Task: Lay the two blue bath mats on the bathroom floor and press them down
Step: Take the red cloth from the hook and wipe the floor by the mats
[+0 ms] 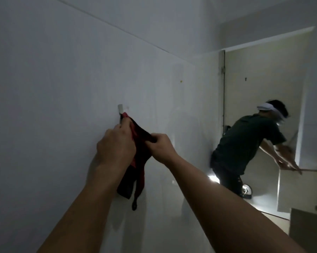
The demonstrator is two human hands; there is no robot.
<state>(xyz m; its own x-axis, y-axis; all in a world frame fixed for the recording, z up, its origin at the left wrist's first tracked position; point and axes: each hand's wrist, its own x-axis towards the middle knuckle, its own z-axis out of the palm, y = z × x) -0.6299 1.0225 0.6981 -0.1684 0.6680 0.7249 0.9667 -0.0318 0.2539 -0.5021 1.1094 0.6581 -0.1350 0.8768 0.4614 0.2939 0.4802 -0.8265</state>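
2 bare hands meet at a dark red-and-black cloth [140, 152] hanging against a pale wall [53, 79] — the left hand [115, 145] pinches its upper edge just below a small white hook [120, 108], and the right hand [160, 147] is closed on a fold of the cloth beside it. The cloth's top touches the hook, and its lower part, with 1 thin strap, hangs straight down the wall. Farther right, another person [245, 148] in a dark shirt leans forward in a doorway [263, 73], arms reaching toward the frame's right edge — neither blue bath mat shows in this dim view.
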